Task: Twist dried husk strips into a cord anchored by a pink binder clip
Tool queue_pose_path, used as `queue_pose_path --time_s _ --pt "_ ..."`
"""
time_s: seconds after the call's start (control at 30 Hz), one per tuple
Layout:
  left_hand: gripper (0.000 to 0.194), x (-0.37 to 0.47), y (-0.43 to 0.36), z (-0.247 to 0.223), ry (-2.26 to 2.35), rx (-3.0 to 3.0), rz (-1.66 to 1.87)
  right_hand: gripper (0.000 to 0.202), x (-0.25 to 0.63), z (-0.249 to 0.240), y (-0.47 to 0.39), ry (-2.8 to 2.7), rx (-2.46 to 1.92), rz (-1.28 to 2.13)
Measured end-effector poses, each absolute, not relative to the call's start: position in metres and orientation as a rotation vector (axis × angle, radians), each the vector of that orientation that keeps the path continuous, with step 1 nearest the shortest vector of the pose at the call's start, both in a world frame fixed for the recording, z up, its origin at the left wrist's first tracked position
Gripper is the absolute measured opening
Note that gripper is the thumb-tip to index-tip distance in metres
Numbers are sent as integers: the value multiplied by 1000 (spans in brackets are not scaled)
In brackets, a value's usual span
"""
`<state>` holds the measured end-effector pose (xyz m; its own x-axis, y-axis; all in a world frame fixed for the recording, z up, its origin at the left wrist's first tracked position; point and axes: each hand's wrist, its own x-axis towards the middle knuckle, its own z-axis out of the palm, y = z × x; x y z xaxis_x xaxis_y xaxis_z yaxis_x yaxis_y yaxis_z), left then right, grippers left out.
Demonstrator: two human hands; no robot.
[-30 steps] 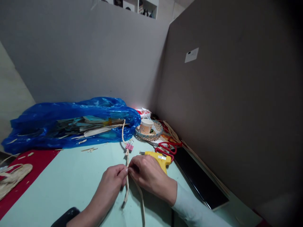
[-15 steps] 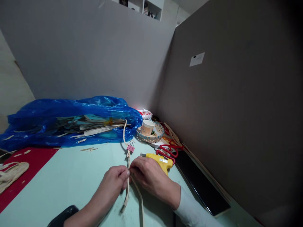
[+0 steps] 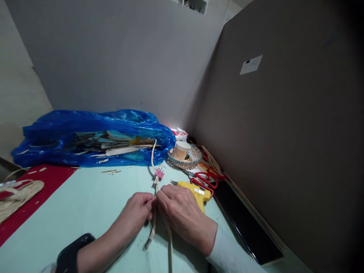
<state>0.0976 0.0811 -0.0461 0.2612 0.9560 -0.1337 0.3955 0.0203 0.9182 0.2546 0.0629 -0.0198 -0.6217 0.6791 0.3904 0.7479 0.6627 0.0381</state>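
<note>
A pink binder clip [image 3: 159, 174] grips a thin pale braided cord [image 3: 152, 154] on the light green table. Below the clip the cord parts into loose flat strands [image 3: 170, 242] that trail toward me. My left hand [image 3: 141, 207] pinches the strands from the left, its fingertips nearly meeting those of the other hand. From the right, my right hand [image 3: 179, 212] closes on the strands, knuckles up, hiding most of the pinch point. Just behind it lies a yellow glue gun [image 3: 199, 192].
Red-handled scissors [image 3: 206, 180] and a woven basket [image 3: 193, 159] with a paper cup [image 3: 182, 150] lie behind. A blue plastic bag [image 3: 93, 125] of dried strips is at back left. A black slab [image 3: 247, 223] is right; a woven sole [image 3: 19, 197] rests on red cloth [image 3: 54, 184].
The camera view has shifted slightly, so the scene sits a little further right and higher. My right hand has rolled over further and its fingers are closed tighter beside my left hand.
</note>
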Motion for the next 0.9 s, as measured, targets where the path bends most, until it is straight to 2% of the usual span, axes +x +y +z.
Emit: queue_pose_path --time_s 0.17,0.27,0.43,0.53,0.67,0.77,0.9 --pt "23 98 82 -44 1273 1569 688 15 253 -22 67 -2516 -1081 -284" --pt "16 98 81 -41 1249 1584 681 14 250 -24 71 -2428 -1129 -172" --pt "26 99 79 -39 1256 1583 705 9 252 -6 68 -2064 -1087 379" --pt "33 100 79 -38 1244 1581 701 23 257 13 59 -1814 -1049 727" --pt "32 99 79 -36 1229 1572 714 38 258 30 42 -1641 -877 1135" --pt "31 99 77 -35 1207 1580 730 39 255 38 29 -1772 -732 1385" --pt "29 99 77 -37 1217 1508 709 24 251 40 18 -2101 -365 1665"
